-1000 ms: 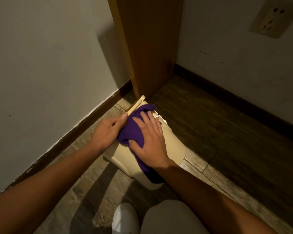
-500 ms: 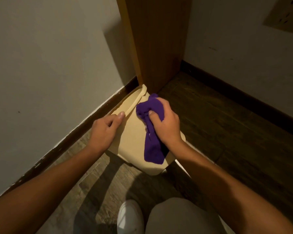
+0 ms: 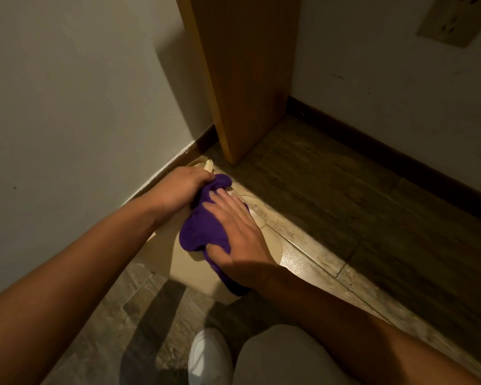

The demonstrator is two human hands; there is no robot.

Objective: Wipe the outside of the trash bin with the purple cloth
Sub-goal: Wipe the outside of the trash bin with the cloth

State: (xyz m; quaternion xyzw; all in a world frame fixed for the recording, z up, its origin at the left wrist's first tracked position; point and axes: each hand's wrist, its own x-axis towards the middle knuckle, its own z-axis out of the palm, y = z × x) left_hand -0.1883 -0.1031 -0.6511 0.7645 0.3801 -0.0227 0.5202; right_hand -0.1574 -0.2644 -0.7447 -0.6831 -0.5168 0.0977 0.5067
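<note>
A beige trash bin [image 3: 189, 269] lies tipped on its side on the floor by the left wall, its rim toward the corner. My left hand [image 3: 182, 188] grips the bin's far rim and hides most of it. The purple cloth [image 3: 203, 232] is bunched on the bin's upward side. My right hand [image 3: 238, 232] presses flat on the cloth, fingers spread and pointing toward the wall. Part of the cloth hangs down under my right wrist.
A wooden panel [image 3: 242, 79] stands upright on the floor just beyond the bin. White walls with dark baseboards [image 3: 386, 159] close the corner. A wall socket [image 3: 453, 20] sits at the upper right. My white shoe [image 3: 207, 357] and knee are at the bottom.
My right hand went from a fist around the bunched cloth to a flat palm pressing it on the bin. My left hand slid farther up onto the rim.
</note>
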